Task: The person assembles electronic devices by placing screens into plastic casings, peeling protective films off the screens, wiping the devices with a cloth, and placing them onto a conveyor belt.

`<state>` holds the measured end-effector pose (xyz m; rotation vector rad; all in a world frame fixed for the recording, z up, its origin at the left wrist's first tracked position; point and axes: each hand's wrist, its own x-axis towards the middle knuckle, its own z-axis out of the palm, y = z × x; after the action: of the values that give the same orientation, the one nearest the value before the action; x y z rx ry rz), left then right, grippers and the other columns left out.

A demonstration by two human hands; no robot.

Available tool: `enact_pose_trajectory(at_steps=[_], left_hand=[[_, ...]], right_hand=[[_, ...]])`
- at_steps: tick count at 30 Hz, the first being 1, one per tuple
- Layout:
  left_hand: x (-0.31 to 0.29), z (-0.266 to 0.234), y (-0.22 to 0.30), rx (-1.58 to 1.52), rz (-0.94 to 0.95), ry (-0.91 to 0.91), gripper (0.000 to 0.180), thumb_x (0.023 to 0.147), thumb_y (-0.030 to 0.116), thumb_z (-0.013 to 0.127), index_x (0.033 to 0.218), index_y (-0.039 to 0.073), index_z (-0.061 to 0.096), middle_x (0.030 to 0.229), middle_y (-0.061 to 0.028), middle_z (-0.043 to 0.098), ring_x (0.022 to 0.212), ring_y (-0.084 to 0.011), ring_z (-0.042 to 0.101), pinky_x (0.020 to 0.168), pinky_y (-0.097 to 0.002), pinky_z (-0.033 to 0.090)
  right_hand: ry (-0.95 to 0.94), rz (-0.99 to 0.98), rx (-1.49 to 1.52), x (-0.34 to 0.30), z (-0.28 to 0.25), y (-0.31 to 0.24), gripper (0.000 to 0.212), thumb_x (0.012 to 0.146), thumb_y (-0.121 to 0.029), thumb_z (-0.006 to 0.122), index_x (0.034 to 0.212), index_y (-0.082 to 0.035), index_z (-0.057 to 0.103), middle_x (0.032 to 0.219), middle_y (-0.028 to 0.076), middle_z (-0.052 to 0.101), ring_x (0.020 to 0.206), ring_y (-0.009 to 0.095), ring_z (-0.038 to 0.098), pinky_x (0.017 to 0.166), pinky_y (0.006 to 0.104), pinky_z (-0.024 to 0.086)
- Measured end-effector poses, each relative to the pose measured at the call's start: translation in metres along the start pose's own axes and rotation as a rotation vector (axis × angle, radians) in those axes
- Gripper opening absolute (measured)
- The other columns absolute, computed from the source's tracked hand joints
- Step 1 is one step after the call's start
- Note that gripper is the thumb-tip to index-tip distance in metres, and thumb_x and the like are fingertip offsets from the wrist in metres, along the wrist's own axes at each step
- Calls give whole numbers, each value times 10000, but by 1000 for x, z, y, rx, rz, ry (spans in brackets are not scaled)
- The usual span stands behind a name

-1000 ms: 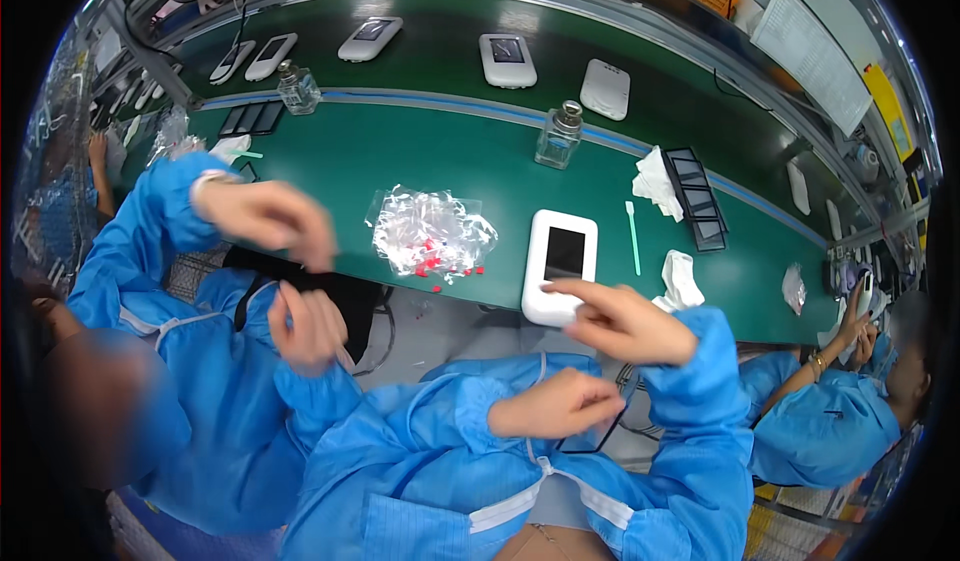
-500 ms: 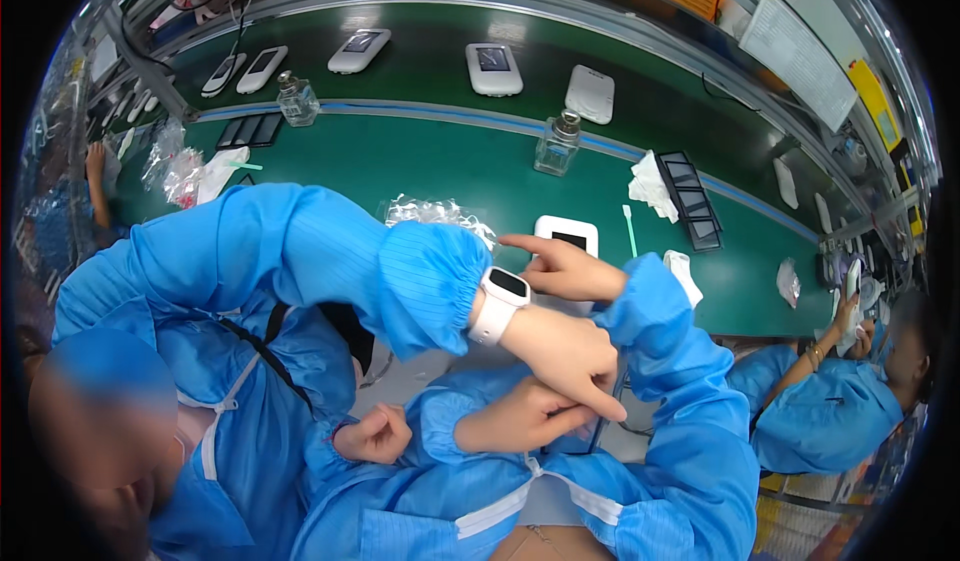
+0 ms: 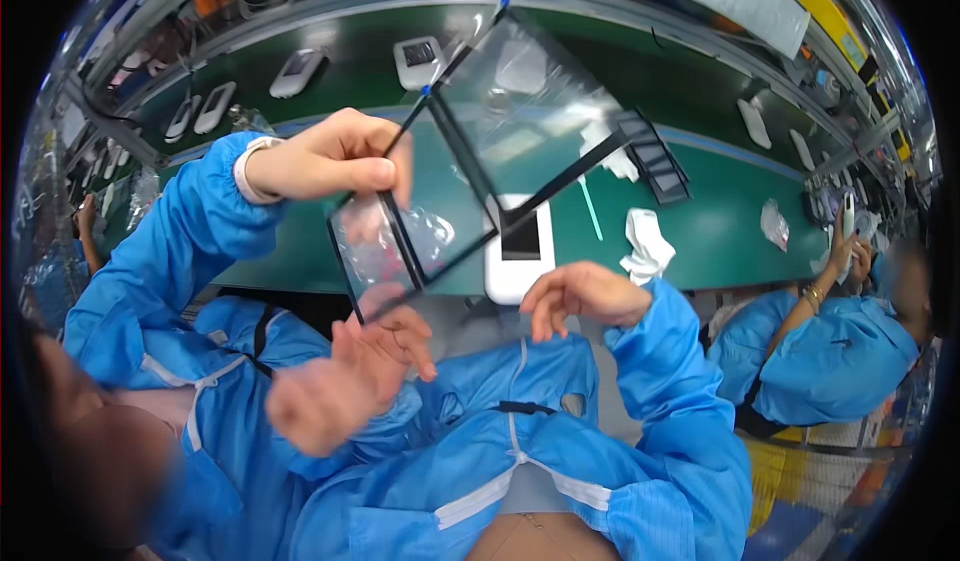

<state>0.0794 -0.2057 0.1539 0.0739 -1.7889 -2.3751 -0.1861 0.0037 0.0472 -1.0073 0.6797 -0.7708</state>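
My left hand [image 3: 395,346] is raised in front of me, fingers spread, partly behind a lower corner of a strip of black-framed clear panels [image 3: 465,151]. A co-worker's hand [image 3: 335,156], with a white band at the wrist, holds that strip up between thumb and fingers. The same person's other hand [image 3: 320,406] is blurred beside my left. Bent loosely and holding nothing, my right hand [image 3: 590,296] hovers by the table's near edge. Just to its left lies a white handheld device [image 3: 520,271] with a dark screen, its upper part behind the strip.
Crumpled white wipes [image 3: 648,249], a pale green swab [image 3: 592,211] and stacked black-framed panels [image 3: 660,166] lie on the green table [image 3: 715,231]. A small plastic bag [image 3: 774,223] is farther right. More white devices [image 3: 418,61] stand along the back. Another co-worker [image 3: 830,346] sits at right.
The co-worker's pointing arm has drawn back left, and that hand now lifts the framed strip. My left hand has moved left and opened. My right hand has come nearer, its pointing finger relaxed.
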Motion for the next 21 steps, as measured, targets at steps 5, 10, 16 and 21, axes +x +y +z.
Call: enact_pose_trajectory(at_steps=[5,10,16,21], left_hand=[[-50,62,-167,-727,139,474,284,1004,259,467,1074,1,561,895,-147,667,729,-236,673,636,-347,557],[-50,91,-196,-768,26,491,289,1012,270,428,1096,17,538,899,-181,647,717,-294,676,625,-367,564],[-46,80,-202,-791,40,485,255,1007,233,440,1078,10,541,893,-174,650,729,-287,685,646,-353,561],[-45,78,-200,-755,10,466,256,1002,229,448,1078,1,536,912,-179,648,733,-283,683,658,-354,558]], right_hand=[[-32,175,18,25,21,19,379,1030,-283,443,1188,29,588,970,133,699,836,153,659,675,255,517],[56,179,72,20,26,28,352,1021,-244,452,1169,51,574,947,168,688,837,190,665,680,266,496],[143,148,201,8,22,47,327,1020,-244,461,1137,33,590,920,134,678,811,163,647,681,252,496],[271,119,273,3,27,57,328,1001,-260,498,1092,41,587,861,157,672,771,196,652,665,281,505]])
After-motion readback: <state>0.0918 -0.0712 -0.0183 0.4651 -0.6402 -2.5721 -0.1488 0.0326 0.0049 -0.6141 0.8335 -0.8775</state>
